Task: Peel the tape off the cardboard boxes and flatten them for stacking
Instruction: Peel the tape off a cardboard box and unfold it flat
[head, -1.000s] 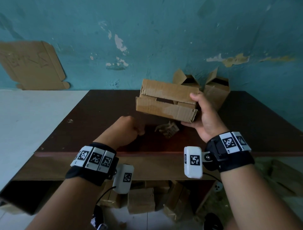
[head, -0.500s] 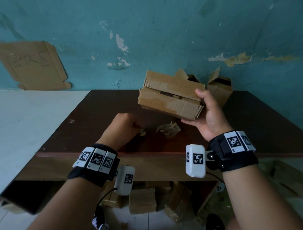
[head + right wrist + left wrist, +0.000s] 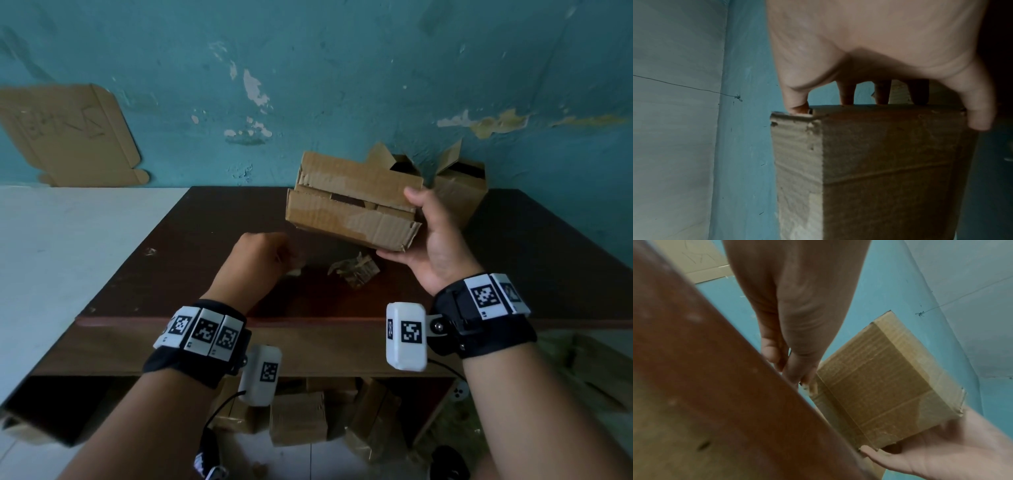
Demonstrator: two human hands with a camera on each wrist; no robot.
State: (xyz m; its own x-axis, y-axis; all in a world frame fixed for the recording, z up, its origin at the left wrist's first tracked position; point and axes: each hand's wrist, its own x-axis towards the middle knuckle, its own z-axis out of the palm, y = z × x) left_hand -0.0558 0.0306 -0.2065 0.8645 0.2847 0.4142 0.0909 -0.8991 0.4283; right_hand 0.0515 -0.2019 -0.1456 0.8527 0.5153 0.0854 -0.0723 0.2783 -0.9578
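My right hand (image 3: 424, 233) grips a brown cardboard box (image 3: 349, 212) by its right end and holds it tilted above the dark wooden table (image 3: 205, 274), thumb on top, fingers underneath. The box's facing flaps stand slightly apart and show pale patches. The right wrist view shows the box (image 3: 879, 162) with the right hand's fingers (image 3: 881, 92) hooked over its end. My left hand (image 3: 260, 257) rests low on the table left of the box, fingers curled together, pinching a small pale tape scrap (image 3: 294, 272). The left wrist view shows those fingertips (image 3: 795, 373) close together beside the box (image 3: 885, 386).
A crumpled wad of peeled tape (image 3: 356, 270) lies on the table under the box. Two opened boxes (image 3: 459, 192) stand at the back against the teal wall. Flattened cardboard (image 3: 68, 137) leans on the wall at left. More boxes (image 3: 298, 418) sit under the table.
My right hand has raised the box a little and tilted it further. My left hand has shifted slightly forward on the table, and a pale scrap now shows at its fingertips.
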